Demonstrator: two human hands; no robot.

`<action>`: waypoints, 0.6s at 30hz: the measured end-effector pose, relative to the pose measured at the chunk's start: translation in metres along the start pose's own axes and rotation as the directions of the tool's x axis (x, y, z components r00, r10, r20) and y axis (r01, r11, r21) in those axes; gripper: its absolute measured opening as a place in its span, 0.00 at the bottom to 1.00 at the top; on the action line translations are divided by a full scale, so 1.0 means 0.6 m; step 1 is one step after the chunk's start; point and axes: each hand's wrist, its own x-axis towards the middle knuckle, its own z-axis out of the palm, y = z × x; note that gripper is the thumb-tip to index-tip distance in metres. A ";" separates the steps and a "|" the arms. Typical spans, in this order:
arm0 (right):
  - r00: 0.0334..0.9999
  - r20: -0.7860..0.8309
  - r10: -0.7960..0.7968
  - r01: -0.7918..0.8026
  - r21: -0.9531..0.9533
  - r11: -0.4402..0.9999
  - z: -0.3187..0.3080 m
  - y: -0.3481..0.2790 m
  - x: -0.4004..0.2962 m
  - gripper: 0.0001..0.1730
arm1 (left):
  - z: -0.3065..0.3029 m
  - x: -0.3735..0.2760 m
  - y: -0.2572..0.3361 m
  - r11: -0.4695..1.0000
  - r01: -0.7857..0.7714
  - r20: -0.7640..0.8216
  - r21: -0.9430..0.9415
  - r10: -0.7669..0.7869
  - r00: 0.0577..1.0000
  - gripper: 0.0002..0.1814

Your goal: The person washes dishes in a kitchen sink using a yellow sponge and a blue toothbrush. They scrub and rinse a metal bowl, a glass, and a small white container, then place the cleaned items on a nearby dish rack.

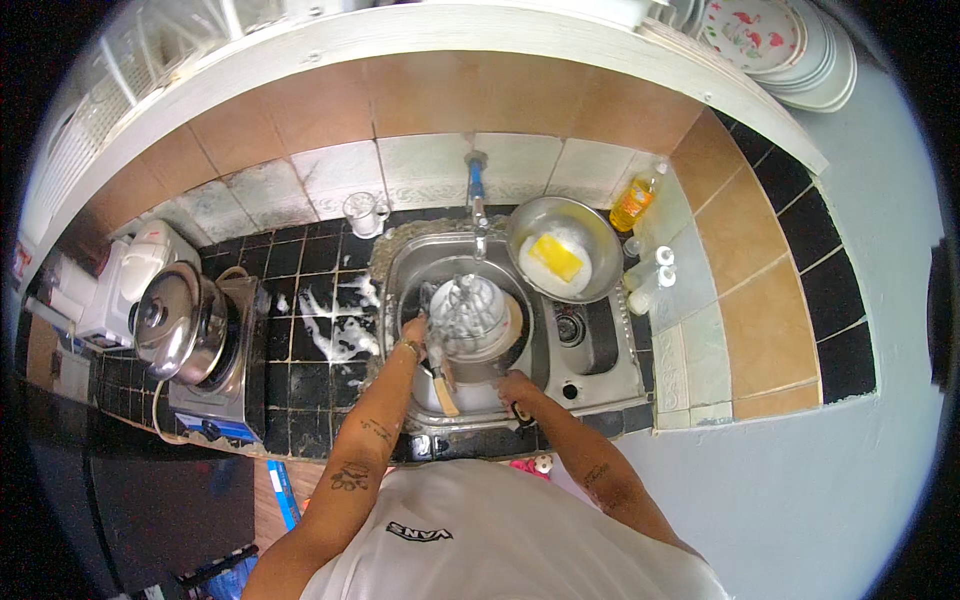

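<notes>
My left hand (415, 335) is at the left rim of a large round metal basin (526, 319) inside the sink, fingers partly hidden beside dark utensils (427, 294). Just below it lies a utensil with a pale wooden handle (445, 394). Stacked white dishes (499, 337) sit in the basin, with blurred, shiny items (469, 304) on top under the faucet (480, 229). Closer to the sink's front edge, my right hand (516, 390) is closed around a dark-handled utensil (523, 414); its far end is blurred.
A metal bowl (606, 259) with suds and a yellow sponge (556, 257) rests at the sink's back right. Behind it stands a yellow soap bottle (634, 202). Left are a foam-streaked tiled counter (319, 319), a glass mug (364, 214) and a lidded pot (180, 322) on a stove (244, 352).
</notes>
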 end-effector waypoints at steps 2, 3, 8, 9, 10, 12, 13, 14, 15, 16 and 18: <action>0.999 0.045 0.000 -0.004 0.082 0.997 -0.003 0.000 0.017 0.18 | 0.004 -0.009 0.006 0.991 -0.060 -0.035 0.121 0.065 0.997 0.25; 0.999 0.038 0.028 -0.032 0.091 0.995 -0.008 -0.004 0.024 0.19 | 0.006 -0.014 0.011 0.974 -0.071 -0.055 0.214 0.084 0.995 0.27; 0.997 -0.059 0.048 -0.064 -0.311 0.948 -0.041 -0.048 0.040 0.25 | 0.014 -0.030 0.033 0.832 -0.107 -0.029 0.544 0.146 0.989 0.25; 0.998 -0.060 0.024 -0.048 -0.430 0.901 -0.049 -0.056 0.033 0.26 | 0.013 -0.032 0.036 0.669 -0.170 0.006 0.724 0.239 0.971 0.26; 0.997 -0.063 -0.050 0.008 -0.539 0.842 -0.059 -0.065 0.025 0.27 | 0.012 -0.033 0.040 0.507 -0.208 0.082 0.836 0.261 0.962 0.28; 0.964 -0.157 -0.215 0.037 -0.720 0.693 -0.077 -0.080 -0.003 0.28 | 0.006 -0.037 0.048 0.043 -0.307 0.283 0.951 0.285 0.916 0.26; 0.927 -0.220 -0.304 0.019 -0.782 0.623 -0.085 -0.087 -0.020 0.29 | 0.002 -0.041 0.052 -0.197 -0.354 0.399 0.914 0.292 0.869 0.26; 0.882 -0.260 -0.393 0.059 -0.767 0.639 -0.091 -0.092 -0.037 0.27 | -0.005 -0.050 0.052 -0.424 -0.376 0.510 0.824 0.266 0.818 0.25; 0.836 -0.305 -0.457 0.085 -0.750 0.656 -0.097 -0.096 -0.055 0.26 | -0.015 -0.064 0.050 -0.112 -0.411 0.422 0.905 0.372 0.827 0.24; 0.767 -0.341 -0.544 0.144 -0.734 0.664 -0.101 -0.099 -0.073 0.25 | -0.025 -0.081 0.048 0.209 -0.428 0.303 0.879 0.448 0.841 0.23; 0.785 -0.315 -0.534 0.208 -0.677 0.706 -0.102 -0.095 -0.106 0.23 | -0.050 -0.130 0.033 0.787 -0.340 0.080 0.515 0.351 0.933 0.21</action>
